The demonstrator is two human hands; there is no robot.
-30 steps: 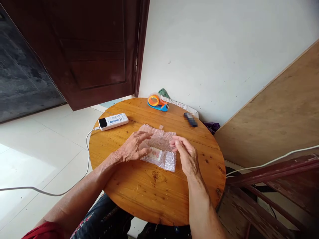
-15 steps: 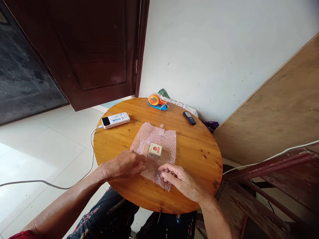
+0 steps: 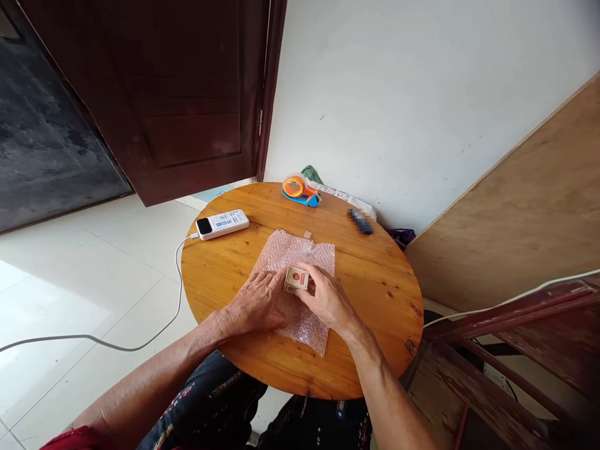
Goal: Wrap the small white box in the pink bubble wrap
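A small cream cardboard box (image 3: 297,279) with red print sits over a sheet of pink bubble wrap (image 3: 304,325) on the round wooden table. My right hand (image 3: 323,294) has its thumb and fingers closed around the box's right side. From the left, my left hand (image 3: 260,299) lies low over the bubble wrap with its fingers stretched out, fingertips at the box's left side. Part of the wrap is hidden beneath both hands. A small strip of tape (image 3: 307,235) shows at the wrap's far edge.
At the table's (image 3: 365,350) back stands an orange and blue tape dispenser (image 3: 300,189). A dark, blurred object (image 3: 360,221) lies back right. A white power bank (image 3: 222,224) with a grey cable (image 3: 178,281) is at left. Wall and door stand behind.
Both hands have moved forward to the box. My right hand has taken hold of it, and my left fingers have come against its left side.
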